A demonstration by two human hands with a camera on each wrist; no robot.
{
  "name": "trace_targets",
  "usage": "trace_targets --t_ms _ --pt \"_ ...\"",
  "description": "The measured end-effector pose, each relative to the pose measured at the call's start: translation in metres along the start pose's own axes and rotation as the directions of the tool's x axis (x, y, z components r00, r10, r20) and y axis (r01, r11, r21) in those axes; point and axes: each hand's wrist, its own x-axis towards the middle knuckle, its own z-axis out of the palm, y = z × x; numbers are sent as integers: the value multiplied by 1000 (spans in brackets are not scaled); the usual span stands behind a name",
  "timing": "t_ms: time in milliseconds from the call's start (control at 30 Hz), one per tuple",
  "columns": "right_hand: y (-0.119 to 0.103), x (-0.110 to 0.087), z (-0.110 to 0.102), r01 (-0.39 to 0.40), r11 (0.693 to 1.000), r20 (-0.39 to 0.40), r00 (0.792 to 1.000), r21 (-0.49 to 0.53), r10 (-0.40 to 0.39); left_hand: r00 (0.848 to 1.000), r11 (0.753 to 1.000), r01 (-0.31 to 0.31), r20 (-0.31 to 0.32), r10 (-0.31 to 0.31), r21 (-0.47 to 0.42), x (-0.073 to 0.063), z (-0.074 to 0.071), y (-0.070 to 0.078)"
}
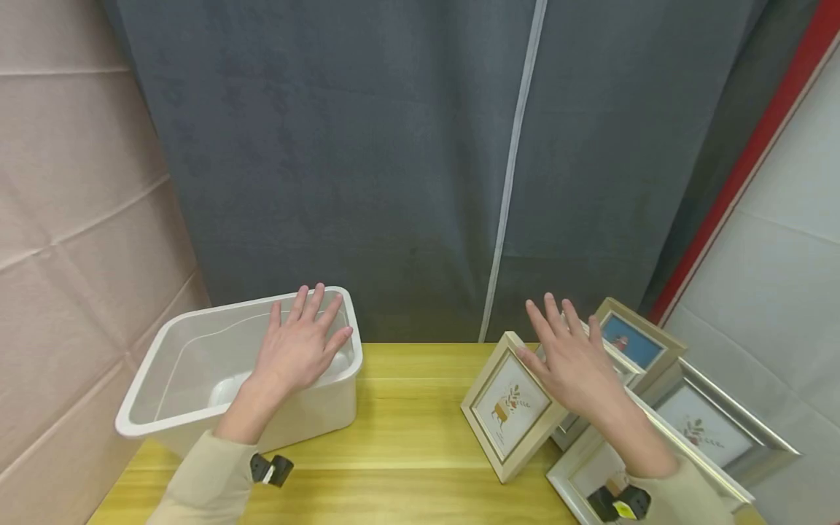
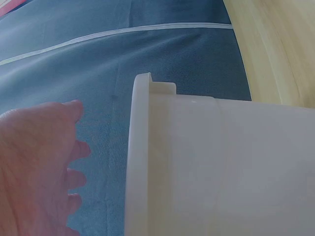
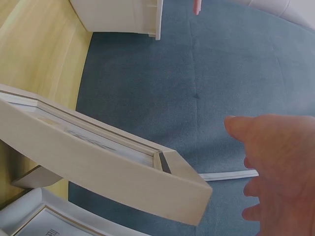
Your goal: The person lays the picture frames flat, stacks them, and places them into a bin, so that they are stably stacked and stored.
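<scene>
My left hand [image 1: 295, 354] hovers over a white plastic bin [image 1: 321, 408], its fingers straight and spread. In the left wrist view that hand [image 2: 37, 167] is beside the bin's rim [image 2: 139, 157], apart from it. My right hand [image 1: 574, 361], also with fingers spread, is above a group of picture frames and holds nothing. Nearest to it stands a cream frame [image 1: 475, 405] with a deer picture, tilted back. The right wrist view shows a gap between this frame [image 3: 108, 157] and the hand [image 3: 283, 167].
Behind the cream frame are a tan frame with a blue picture [image 1: 633, 341], a silver frame [image 1: 741, 423] and a whitish frame [image 1: 564, 474], partly hidden by my right arm. They stand on a yellow wooden table [image 1: 407, 437]. A dark grey curtain [image 1: 328, 146] hangs behind.
</scene>
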Motion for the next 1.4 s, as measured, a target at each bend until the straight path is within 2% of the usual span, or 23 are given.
trace_targets --t_ms 433,800,967,1133,1200,1267,1333,1400 --pt "5 -7 -5 -4 1000 7 1000 2 4 1000 1000 -4 0 4 -23 -4 1 -4" --pt "0 -6 1 -9 999 42 999 38 7 1000 999 3 -19 -4 -49 -28 6 -15" --pt "0 -7 3 -8 999 22 1000 51 7 998 999 -22 -55 20 -45 -36 5 -14" --pt "1 -7 7 -22 987 13 1000 157 21 992 996 -77 -105 73 -38 -43 5 -8" --pt "1 -7 10 -37 979 25 999 198 33 982 989 -134 -138 125 -61 -48 8 -4" --pt "1 -8 13 -42 975 32 999 220 36 963 971 -219 -184 199 -95 -54 14 1" --pt "1 -9 16 -45 975 27 999 216 40 929 941 -317 -240 282 -122 -61 20 6" --pt "1 -10 19 -34 977 11 999 211 32 885 903 -408 -301 355 -133 -67 26 11"
